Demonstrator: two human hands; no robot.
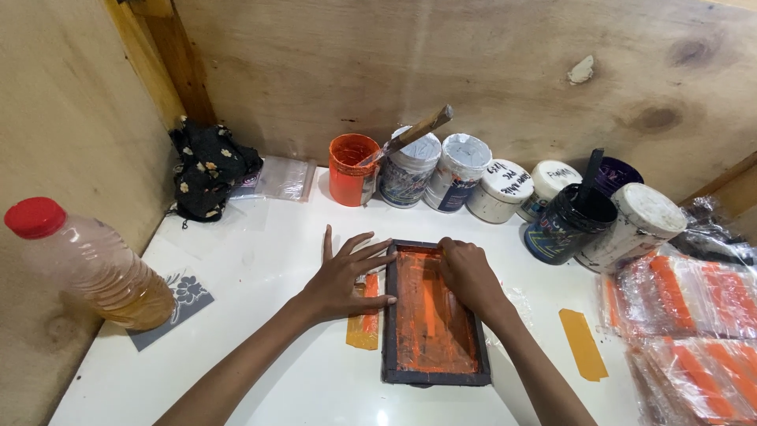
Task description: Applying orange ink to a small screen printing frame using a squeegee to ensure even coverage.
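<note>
- Two bare hands work at a small dark-framed printing screen [435,315] lying flat on the white table [260,268], just below the centre of the frame.
- Left hand [347,276] lies flat with fingers spread wide, pressing on the screen's left edge and on an orange strip [365,315] that sticks out from under it.
- Right hand [467,272] is curled narrow at the upper end of the screen, inside the frame; it seems to grip something against the mesh, but what it holds is hidden, so I cannot tell.
- Orange ink already covers most of the mesh, with a brighter stripe down the middle, so the inking looks well under way; by my reading the hand sits at the far end with the length of the screen left below it.
- One more orange strip [583,343] lies alone on the table to the right, and clear bags of orange pieces [694,315] pile up at the right edge.
- Along the back wall stand an orange paint tub [351,170] with a wooden-handled scraper [414,134] beside it, several white lidded jars [505,189] and a black pot [568,225].
- At the left edge a plastic bottle [87,264] with a red cap holds amber liquid, with a dark flowered cloth [209,170] behind it.
</note>
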